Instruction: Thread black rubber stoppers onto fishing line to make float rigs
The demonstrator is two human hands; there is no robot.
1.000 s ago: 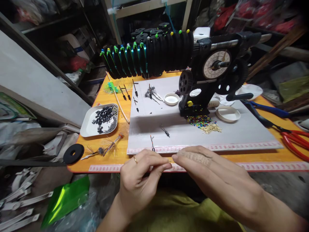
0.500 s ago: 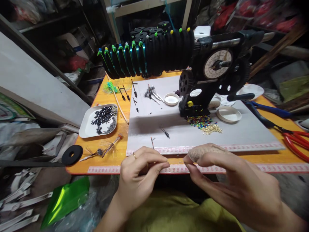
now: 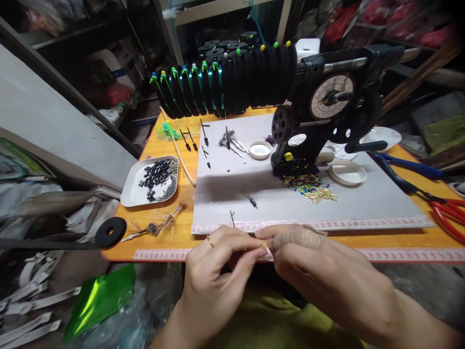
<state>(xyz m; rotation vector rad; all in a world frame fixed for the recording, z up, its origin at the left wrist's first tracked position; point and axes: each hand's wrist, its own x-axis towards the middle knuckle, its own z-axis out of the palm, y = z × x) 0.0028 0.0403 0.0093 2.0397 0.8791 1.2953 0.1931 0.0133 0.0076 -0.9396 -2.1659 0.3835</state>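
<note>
Over the table's front edge, my left hand (image 3: 221,264), with a ring on one finger, is closed in a pinch. My right hand (image 3: 323,264) is closed as well, a beige wrap round one finger, its fingertips almost meeting those of the left. Whatever lies between the fingertips is too fine to make out. Just beyond them, a thin piece with an orange tip (image 3: 232,218) and a small black part with wire ends (image 3: 252,200) rest on the grey board (image 3: 308,213). A printed measuring tape (image 3: 160,255) runs along the table edge below my hands.
A winding machine (image 3: 296,135) with a dial carries a row of black spools (image 3: 254,80), some with green line. A white tray (image 3: 131,194) holds black cylinders. Colored beads (image 3: 300,183) and gold pieces (image 3: 321,195) lie loose. Red-handled pliers (image 3: 446,213) are at the right.
My right hand has moved left and turned, bringing its fingertips close to the left hand's. The gap between the hands has narrowed. The view has shifted slightly.
</note>
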